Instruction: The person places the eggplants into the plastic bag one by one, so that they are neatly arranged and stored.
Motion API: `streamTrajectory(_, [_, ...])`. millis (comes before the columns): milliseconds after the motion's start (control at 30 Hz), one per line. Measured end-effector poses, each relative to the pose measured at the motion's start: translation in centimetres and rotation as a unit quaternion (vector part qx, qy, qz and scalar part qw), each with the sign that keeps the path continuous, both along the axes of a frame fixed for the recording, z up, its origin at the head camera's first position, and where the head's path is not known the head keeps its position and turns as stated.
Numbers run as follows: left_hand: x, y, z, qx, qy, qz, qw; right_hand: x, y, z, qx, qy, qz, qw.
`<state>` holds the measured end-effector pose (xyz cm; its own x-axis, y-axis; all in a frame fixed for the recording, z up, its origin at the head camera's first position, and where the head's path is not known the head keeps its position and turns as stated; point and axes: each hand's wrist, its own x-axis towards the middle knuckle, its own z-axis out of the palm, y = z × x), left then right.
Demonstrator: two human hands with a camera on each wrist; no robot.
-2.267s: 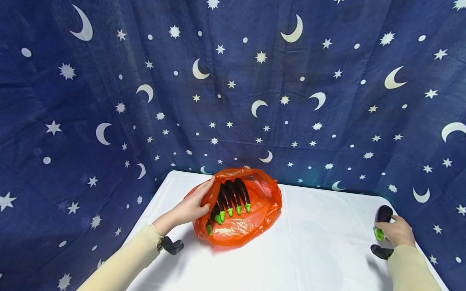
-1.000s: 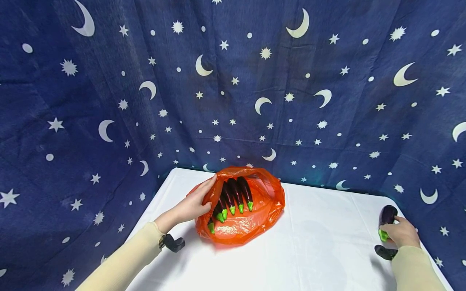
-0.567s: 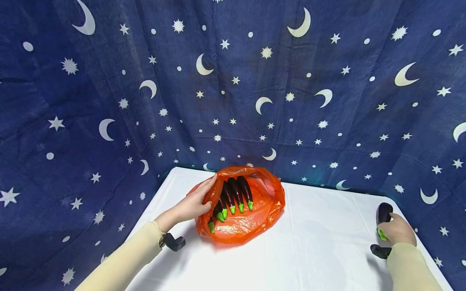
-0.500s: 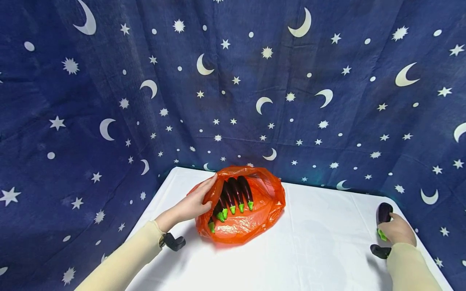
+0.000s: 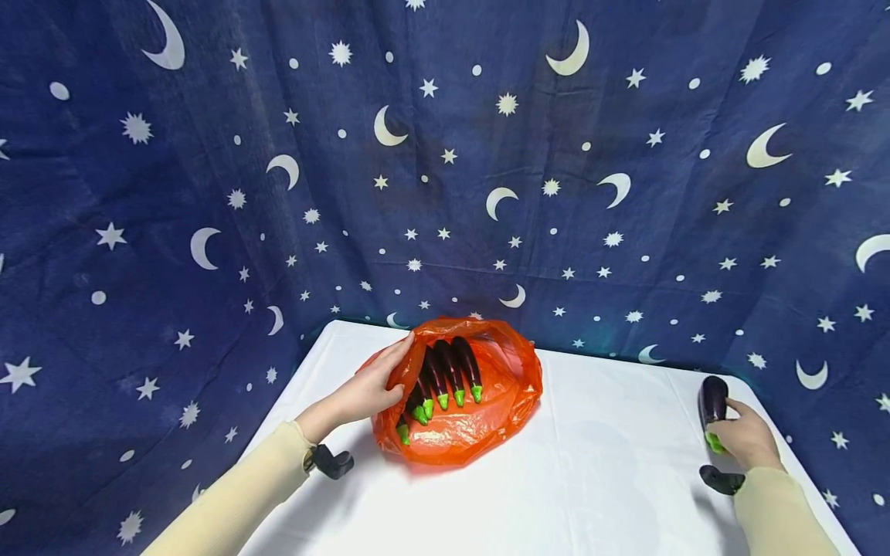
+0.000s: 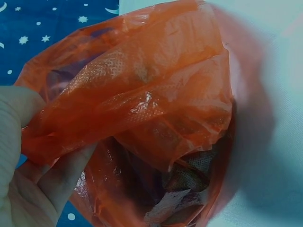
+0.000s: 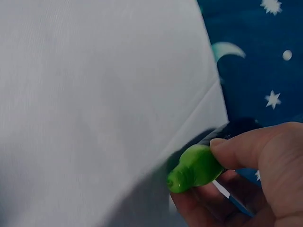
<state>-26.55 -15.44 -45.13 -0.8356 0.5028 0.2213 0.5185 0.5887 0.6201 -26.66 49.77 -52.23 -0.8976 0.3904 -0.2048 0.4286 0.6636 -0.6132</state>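
An orange plastic bag [image 5: 480, 436] lies on the white table with its mouth facing the person. Inside it, several dark purple eggplants [image 5: 455, 371] with green caps lie side by side at the left. My left hand [image 5: 365, 394] pinches the left rim of the bag, thumb on one side and fingers on the other in the left wrist view [image 6: 35, 165]. At the table's far right, my right hand [image 5: 747, 436] grips another eggplant [image 5: 712, 398] near its green cap [image 7: 201, 165]. In the right wrist view, thumb and fingers close around it from either side.
The white-covered table [image 5: 612, 455] stretches between the bag and the right hand. A dark blue cloth [image 5: 445, 193] with moons and stars hangs behind and at both sides. Each wrist carries a black camera mount [image 5: 330, 462].
My right hand, with the eggplant in it, has shifted slightly left and away from the table's right edge. My left hand and the bag have stayed in place.
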Motion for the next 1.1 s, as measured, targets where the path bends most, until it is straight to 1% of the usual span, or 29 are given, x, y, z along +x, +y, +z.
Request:
streamTrajectory(100, [0.0, 0.1, 0.1, 0.000, 0.001, 0.001, 1.0000, -0.6, -0.6, 0.1, -0.060, 0.035, 0.005, 0.9976])
streamTrajectory(200, [0.0, 0.1, 0.2, -0.001, -0.001, 0.000, 1.0000, -1.0, -1.4, 0.6, -0.104, 0.052, 0.009, 0.9932])
streamTrajectory(400, [-0.1, 0.3, 0.2, -0.001, -0.002, -0.004, 1.0000, -1.1, -3.2, 1.5, -0.131, 0.072, 0.062, 0.9869])
streamTrajectory(600, [0.0, 0.5, 0.4, -0.004, -0.002, -0.006, 1.0000, -0.6, -5.1, 2.2, -0.173, 0.089, 0.112, 0.9744])
streamTrajectory(733, [0.1, 0.6, 0.5, -0.001, 0.000, -0.009, 1.0000, -0.5, -6.4, 2.7, -0.197, 0.092, 0.129, 0.9674])
streamTrajectory(867, [0.2, 0.5, 0.5, -0.002, 0.000, -0.007, 1.0000, -0.4, -7.9, 3.3, -0.207, 0.095, 0.145, 0.9628])
streamTrajectory(933, [0.3, 0.5, 0.4, -0.003, -0.001, -0.006, 1.0000, -0.3, -8.7, 3.6, -0.213, 0.099, 0.158, 0.9589])
streamTrajectory(1000, [0.3, 0.5, 0.4, -0.001, -0.001, -0.008, 1.0000, -0.2, -9.5, 4.1, -0.224, 0.107, 0.172, 0.9534])
streamTrajectory(1100, [0.3, 0.5, 0.4, 0.003, 0.001, -0.011, 0.9999, 0.0, -10.6, 4.7, -0.250, 0.120, 0.199, 0.9400])
